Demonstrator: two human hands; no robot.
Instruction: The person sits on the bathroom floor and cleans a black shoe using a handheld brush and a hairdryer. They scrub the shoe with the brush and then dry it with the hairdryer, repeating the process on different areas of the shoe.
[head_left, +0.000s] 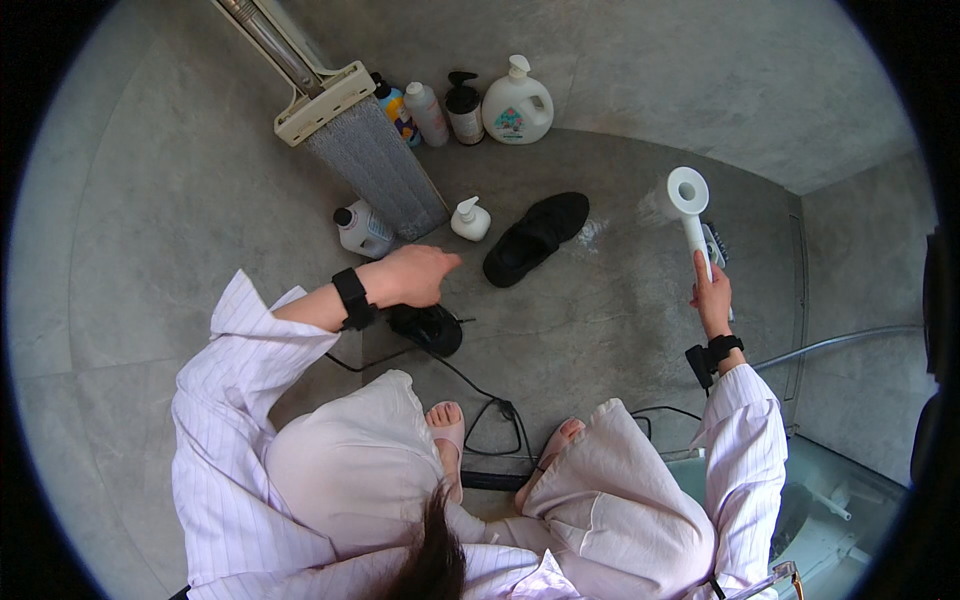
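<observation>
My right hand (713, 298) grips the handle of a white hand-held shower head (688, 193), raised above the grey floor. A scrub brush (717, 246) lies partly hidden behind the handle. My left hand (417, 275) hangs palm down with fingers curled, their undersides hidden. Just below it is a dark shoe (427, 328), partly covered by the hand and wrist. A black shoe (535, 238) rests on the floor in the middle, its opening toward me. Whitish residue (592, 235) marks the floor by its toe. A small white pump bottle (471, 219) stands left of this shoe.
A flat mop (375, 165) leans at upper left beside a grey bottle (365, 229). Several bottles, including a large white pump jug (517, 105), line the wall. A black cable (495, 401) loops near my feet. The metal shower hose (840, 343) runs right, above a glass panel (832, 480).
</observation>
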